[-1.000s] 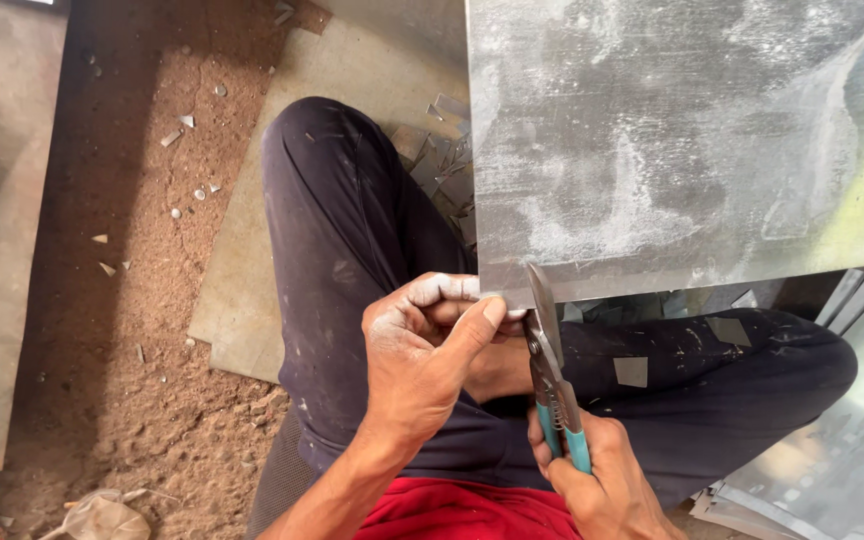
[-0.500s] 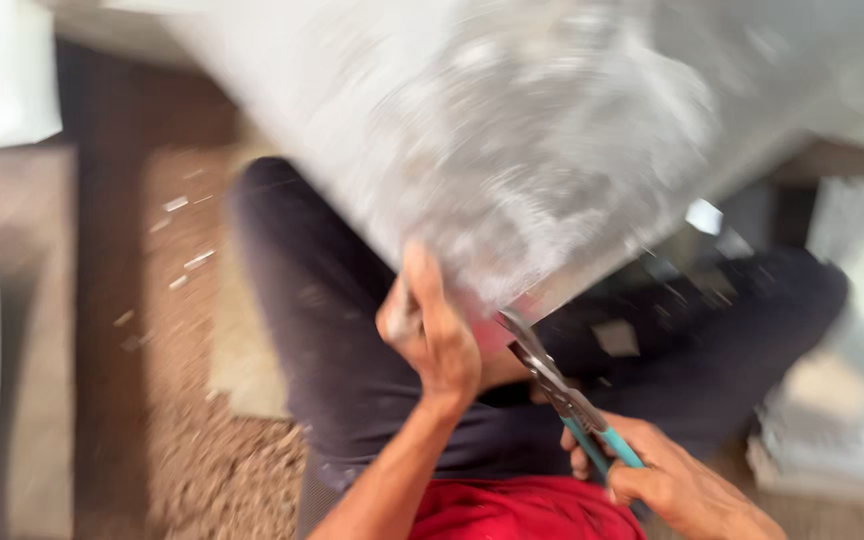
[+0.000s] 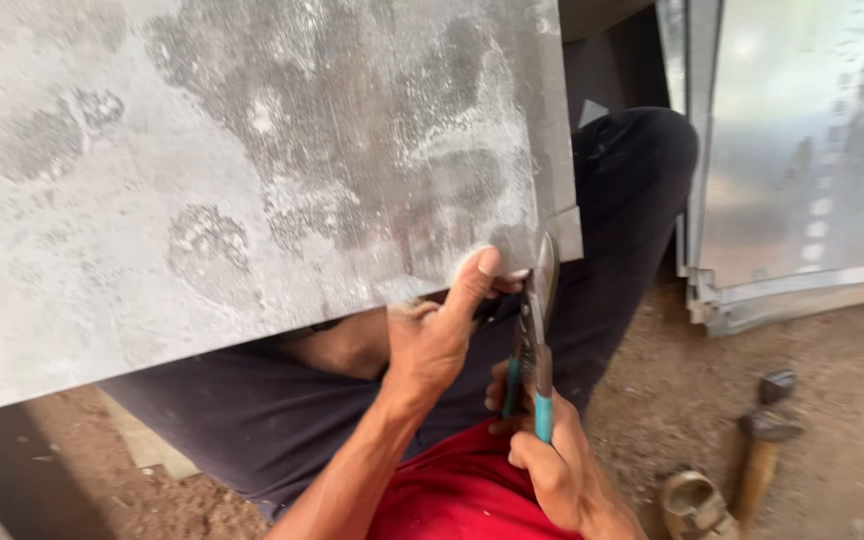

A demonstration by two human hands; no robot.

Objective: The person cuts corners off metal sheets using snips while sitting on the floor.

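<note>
A large grey sheet of metal (image 3: 232, 160) lies across my lap and fills the upper left of the view. My left hand (image 3: 437, 335) grips its near edge, thumb pressed on top of the sheet. My right hand (image 3: 552, 455) holds tin snips (image 3: 535, 330) with teal handles. The snips' blades point up at the sheet's edge, next to a small notched tab at the corner. My legs in dark trousers (image 3: 282, 420) sit under the sheet.
A second shiny metal sheet with a folded rim (image 3: 802, 180) leans at the right. A hammer (image 3: 764, 430) and a small round metal object (image 3: 694, 505) lie on the dirt floor at the lower right.
The view has swung, so the sheet now fills the upper left instead of the upper right. My left hand has shifted to the sheet's near edge and the snips' blades have come up to it.
</note>
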